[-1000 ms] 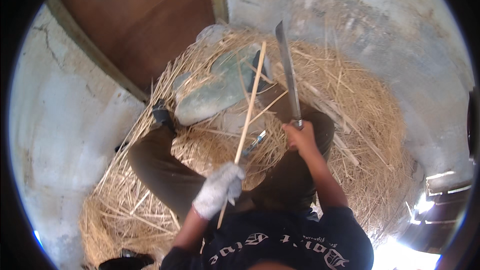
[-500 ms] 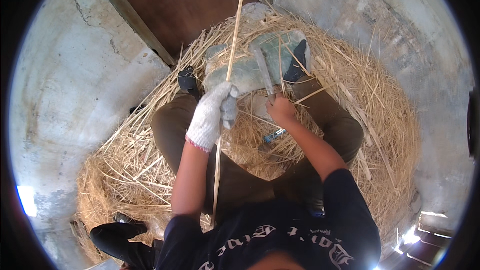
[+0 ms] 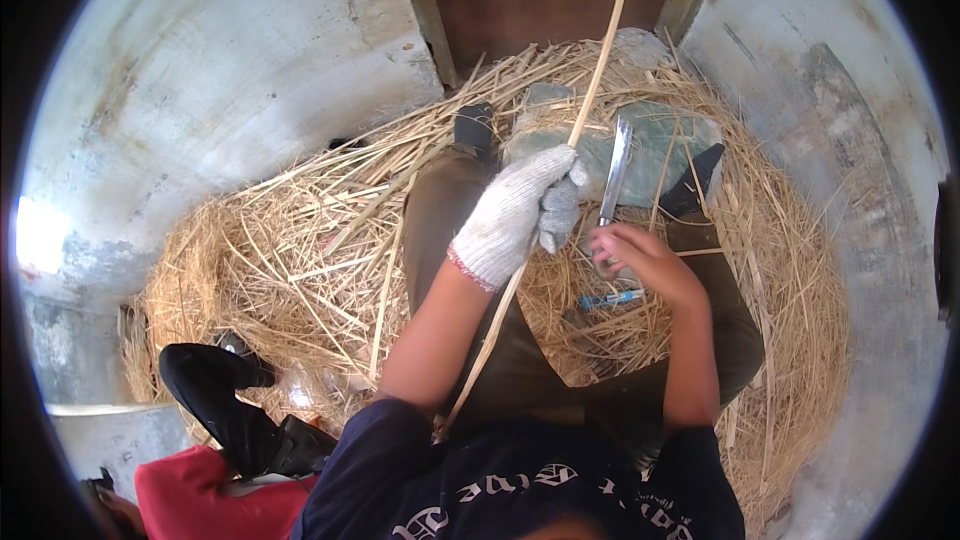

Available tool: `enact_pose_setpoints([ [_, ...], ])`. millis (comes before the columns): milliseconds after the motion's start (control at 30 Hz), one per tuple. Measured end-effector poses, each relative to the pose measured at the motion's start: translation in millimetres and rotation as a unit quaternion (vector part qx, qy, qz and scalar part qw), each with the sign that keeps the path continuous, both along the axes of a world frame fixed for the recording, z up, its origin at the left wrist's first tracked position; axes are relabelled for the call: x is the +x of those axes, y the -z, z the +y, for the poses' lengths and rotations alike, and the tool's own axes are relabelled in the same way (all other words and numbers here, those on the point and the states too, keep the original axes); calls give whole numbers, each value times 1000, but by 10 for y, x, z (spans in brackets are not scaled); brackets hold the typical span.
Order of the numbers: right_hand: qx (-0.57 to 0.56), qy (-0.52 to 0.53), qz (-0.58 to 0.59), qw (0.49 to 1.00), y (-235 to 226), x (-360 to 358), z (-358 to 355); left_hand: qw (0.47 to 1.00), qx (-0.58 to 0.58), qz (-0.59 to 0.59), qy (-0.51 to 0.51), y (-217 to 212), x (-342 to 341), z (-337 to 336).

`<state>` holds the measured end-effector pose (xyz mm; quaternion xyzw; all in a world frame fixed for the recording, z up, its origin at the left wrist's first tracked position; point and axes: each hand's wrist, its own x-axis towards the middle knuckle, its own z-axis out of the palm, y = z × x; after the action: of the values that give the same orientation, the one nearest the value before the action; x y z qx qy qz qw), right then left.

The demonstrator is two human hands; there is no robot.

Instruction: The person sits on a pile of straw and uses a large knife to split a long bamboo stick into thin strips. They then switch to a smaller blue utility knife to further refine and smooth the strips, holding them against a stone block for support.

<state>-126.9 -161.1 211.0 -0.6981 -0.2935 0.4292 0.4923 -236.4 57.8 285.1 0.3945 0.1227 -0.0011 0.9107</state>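
Note:
My left hand (image 3: 520, 205), in a white knitted glove, is closed around a long, thin pale stick (image 3: 605, 52). The stick runs aslant from beside my lap up past the glove, its upper end near the doorway. My bare right hand (image 3: 648, 258) grips a knife (image 3: 617, 165) by its handle, which the fingers partly hide. The bright blade points away from me, to the right of the stick and apart from it. Beyond both hands a greenish slab (image 3: 645, 150) lies between my feet, with loose strips on it.
Straw-like shavings (image 3: 300, 260) and long strips cover the floor around my legs. A blue object (image 3: 612, 298) lies among them below my right hand. Another person (image 3: 215, 485) in red sits at the lower left. Pale walls (image 3: 270, 70) and a brown door (image 3: 540, 0) enclose the space.
The view has swung left, bringing the person in red into sight. My right hand has turned, its fingers looser on the handle, and the blade now shines. My left hand still holds the stick.

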Motion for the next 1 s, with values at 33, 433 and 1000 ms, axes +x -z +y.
enact_pose_setpoints([
  [33, 95, -79, 28, 992, -361, -162, -23, 1000, 5, 10, -3, -23, 8, -13],
  [433, 580, -432, 113, 682, -2111, -1953, 366, 999, -5, 21, 40, 16, 202, -106],
  [1000, 593, -419, 158, 669, -2012, -2230, 194, 999, 17, 7, 37, 141, 219, -120],
])
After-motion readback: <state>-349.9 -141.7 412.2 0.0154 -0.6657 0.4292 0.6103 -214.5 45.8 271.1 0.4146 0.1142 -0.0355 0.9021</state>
